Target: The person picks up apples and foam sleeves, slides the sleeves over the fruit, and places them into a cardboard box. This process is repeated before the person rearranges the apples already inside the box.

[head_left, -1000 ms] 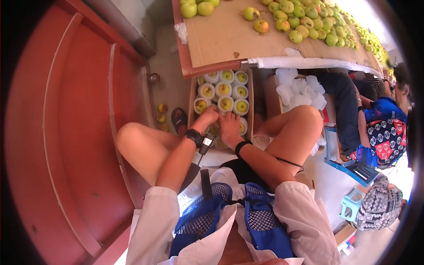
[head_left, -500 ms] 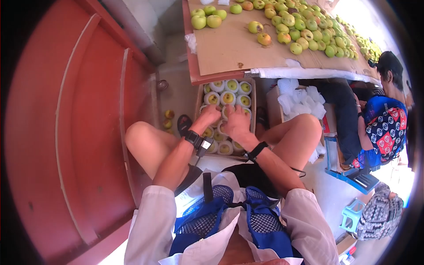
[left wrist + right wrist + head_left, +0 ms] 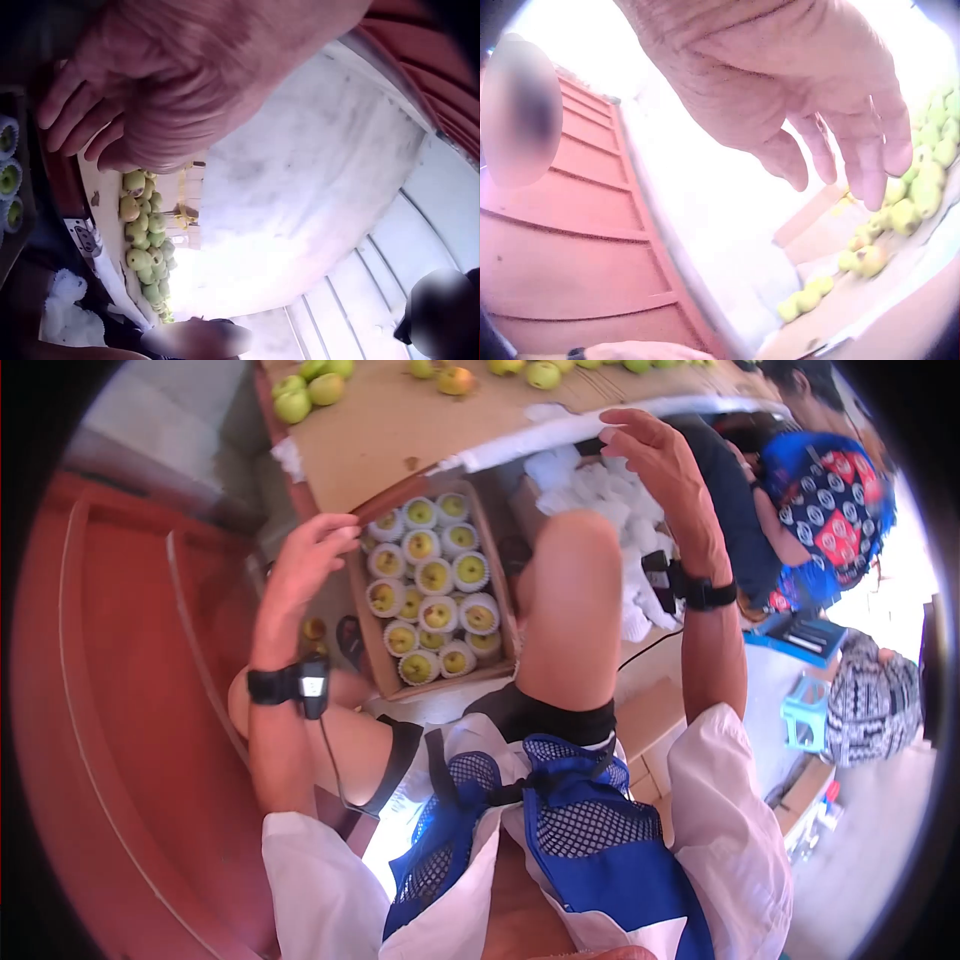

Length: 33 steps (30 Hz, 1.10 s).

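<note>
An open cardboard box [image 3: 499, 575] stands on the floor between the person's legs, filled with several yellow-green apples [image 3: 437, 614] in white foam nets. Beside the box's upper left corner, the left hand [image 3: 308, 560] is raised with nothing in it, its fingers loosely bent. The right hand [image 3: 662, 468] is up over the pile of white foam nets [image 3: 600, 488], near the table's front edge. Its fingers are spread and loosely bent, and it holds nothing. In the right wrist view loose apples [image 3: 904, 217] lie beyond the right fingertips.
A cardboard-covered table [image 3: 370, 440] with loose apples overhangs the far end of the box. At left is a red panelled door [image 3: 130, 690]. Another person [image 3: 835, 500] sits at the right, near a light-blue stool [image 3: 804, 712]. A few apples [image 3: 314, 630] lie on the floor.
Both hands have lifted off the apples in the box and moved apart, the left one to the left, the right one up and right over the foam nets. The head view has shifted and turned.
</note>
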Tool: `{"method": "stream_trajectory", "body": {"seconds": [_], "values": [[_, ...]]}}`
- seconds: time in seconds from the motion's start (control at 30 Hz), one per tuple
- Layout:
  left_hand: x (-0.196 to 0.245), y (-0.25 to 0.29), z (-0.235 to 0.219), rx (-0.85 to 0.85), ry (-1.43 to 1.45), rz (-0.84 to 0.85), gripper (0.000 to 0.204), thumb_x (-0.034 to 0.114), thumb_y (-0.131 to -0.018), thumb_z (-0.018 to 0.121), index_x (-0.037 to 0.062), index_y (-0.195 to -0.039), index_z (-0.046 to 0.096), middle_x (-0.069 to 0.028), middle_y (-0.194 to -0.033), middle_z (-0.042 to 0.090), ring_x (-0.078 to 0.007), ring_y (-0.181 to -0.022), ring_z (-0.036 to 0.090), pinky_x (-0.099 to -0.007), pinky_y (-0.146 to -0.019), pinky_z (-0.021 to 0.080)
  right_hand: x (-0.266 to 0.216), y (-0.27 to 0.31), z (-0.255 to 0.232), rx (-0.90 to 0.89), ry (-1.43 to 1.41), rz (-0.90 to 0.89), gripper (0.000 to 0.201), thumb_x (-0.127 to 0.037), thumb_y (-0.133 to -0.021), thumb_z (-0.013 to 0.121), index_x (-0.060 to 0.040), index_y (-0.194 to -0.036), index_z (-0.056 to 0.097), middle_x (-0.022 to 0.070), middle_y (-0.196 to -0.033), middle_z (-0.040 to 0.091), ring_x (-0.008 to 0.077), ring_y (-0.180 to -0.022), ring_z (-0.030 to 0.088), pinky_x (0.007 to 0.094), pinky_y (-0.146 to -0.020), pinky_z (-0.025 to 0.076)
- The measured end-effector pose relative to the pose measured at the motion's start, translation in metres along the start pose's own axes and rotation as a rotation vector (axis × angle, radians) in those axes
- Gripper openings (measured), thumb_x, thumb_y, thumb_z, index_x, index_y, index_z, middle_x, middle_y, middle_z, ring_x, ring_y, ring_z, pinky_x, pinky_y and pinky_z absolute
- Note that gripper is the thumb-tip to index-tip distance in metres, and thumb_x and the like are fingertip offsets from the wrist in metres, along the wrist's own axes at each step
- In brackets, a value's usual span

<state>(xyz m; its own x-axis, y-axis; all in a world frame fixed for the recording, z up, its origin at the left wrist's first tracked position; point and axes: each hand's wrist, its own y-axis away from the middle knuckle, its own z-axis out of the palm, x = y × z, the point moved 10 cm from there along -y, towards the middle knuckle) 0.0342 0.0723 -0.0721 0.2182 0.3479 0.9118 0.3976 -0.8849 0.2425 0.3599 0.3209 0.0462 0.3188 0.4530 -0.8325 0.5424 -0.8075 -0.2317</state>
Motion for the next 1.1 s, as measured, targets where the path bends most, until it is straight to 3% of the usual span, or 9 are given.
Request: {"method": "stream_trajectory", "body": {"seconds": [0.2,0.33,0.5,0.6,0.77,0.87,1.1], "values": [[0.025,0.003,-0.001,-0.056,-0.026,0.003,0.042,0.033,-0.101,0.056,0.0026,-0.131,0.059,-0.0116,-0.129,0.065,-0.0188,-0.12,0.062,-0.03,-0.096,0.046,0.148,0.009,-0.041,0.05,0.019,0.226,0.03,-0.013,-0.087,0.066,0.0008,-0.113,0.071,0.0068,-0.089,0.073,0.014,-0.084,0.068,0.0265,-0.074,0.052],[0.039,-0.01,-0.004,-0.09,-0.024,0.016,0.043,0.033,-0.102,0.056,0.0022,-0.131,0.058,-0.0115,-0.128,0.065,-0.0187,-0.12,0.062,-0.029,-0.096,0.046,0.233,0.008,-0.033,0.029,0.179,0.23,0.034,-0.013,-0.084,0.064,-0.0013,-0.115,0.07,0.0125,-0.1,0.075,0.0228,-0.092,0.07,0.031,-0.085,0.053],[0.046,-0.025,-0.001,-0.089,0.002,0.035,0.041,0.034,-0.1,0.059,0.0032,-0.128,0.061,-0.0095,-0.124,0.067,-0.0167,-0.117,0.063,-0.0274,-0.092,0.046,0.238,0.014,-0.004,-0.021,0.398,0.156,0.042,-0.008,-0.081,0.059,-0.0044,-0.122,0.068,0.0195,-0.122,0.069,0.0361,-0.115,0.064,0.0396,-0.101,0.048],[0.043,-0.026,0.007,-0.093,0.014,0.023,0.042,0.034,-0.1,0.059,0.0031,-0.129,0.061,-0.0095,-0.125,0.067,-0.0168,-0.117,0.063,-0.0272,-0.092,0.046,0.244,0.021,0.012,-0.062,0.548,0.136,0.047,-0.008,-0.081,0.06,-0.0059,-0.128,0.064,0.0191,-0.124,0.068,0.0362,-0.117,0.063,0.0404,-0.1,0.049],[0.033,-0.024,0.011,-0.107,0.005,0.004,0.043,0.034,-0.099,0.061,0.0032,-0.13,0.061,-0.01,-0.127,0.066,-0.0172,-0.117,0.063,-0.0277,-0.094,0.046,0.263,0.056,0.028,-0.082,0.506,0.307,0.039,-0.017,-0.076,0.069,-0.0045,-0.113,0.066,0.0165,-0.107,0.067,0.0353,-0.104,0.064,0.0424,-0.088,0.051],[0.034,-0.024,0.009,-0.09,0.007,0.002,0.043,0.033,-0.099,0.061,0.0029,-0.13,0.061,-0.0105,-0.128,0.066,-0.0174,-0.118,0.063,-0.0279,-0.094,0.046,0.272,0.072,0.032,-0.103,0.518,0.378,0.04,-0.02,-0.076,0.071,-0.0043,-0.112,0.066,0.017,-0.109,0.068,0.0355,-0.105,0.065,0.0424,-0.089,0.051],[0.032,-0.021,0.007,-0.086,0.016,0.001,0.044,0.032,-0.099,0.062,0.0023,-0.131,0.061,-0.0115,-0.129,0.066,-0.0187,-0.119,0.063,-0.0296,-0.096,0.045,0.278,0.079,0.021,-0.065,0.472,0.382,0.044,-0.022,-0.074,0.074,-0.0004,-0.111,0.067,0.0188,-0.1,0.071,0.0355,-0.097,0.067,0.0418,-0.087,0.052]]}}
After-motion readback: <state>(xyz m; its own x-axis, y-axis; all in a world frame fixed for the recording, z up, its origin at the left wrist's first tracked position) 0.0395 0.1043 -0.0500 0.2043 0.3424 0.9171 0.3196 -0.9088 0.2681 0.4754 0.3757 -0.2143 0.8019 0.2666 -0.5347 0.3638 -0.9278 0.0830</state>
